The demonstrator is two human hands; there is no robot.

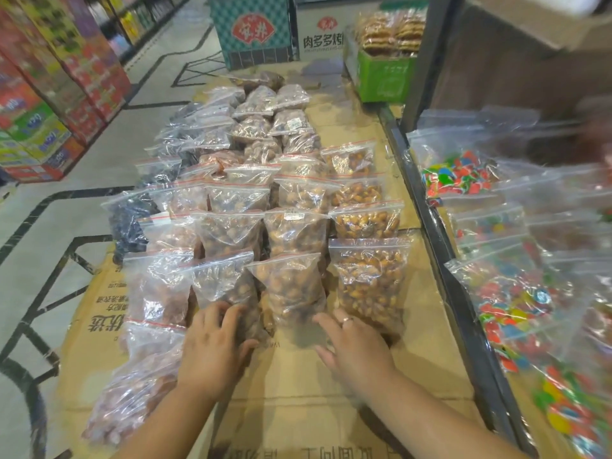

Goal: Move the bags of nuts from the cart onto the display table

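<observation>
Several clear zip bags of nuts lie in rows on the cardboard-covered display table (331,412). My left hand (212,346) rests with spread fingers against the lower edge of one near bag of brown nuts (225,289). My right hand (351,346), a ring on one finger, touches the bottom of the neighbouring bag of golden nuts (291,289) with straight fingers. Another bag of golden nuts (371,279) lies just right of that one. Neither hand holds a bag.
A dark metal rail (440,246) borders the table on the right; beyond it lie bags of colourful sweets (516,299). A green box of biscuits (384,71) and cartons (255,31) stand at the far end. Tiled floor and stacked drink boxes (43,127) are on the left.
</observation>
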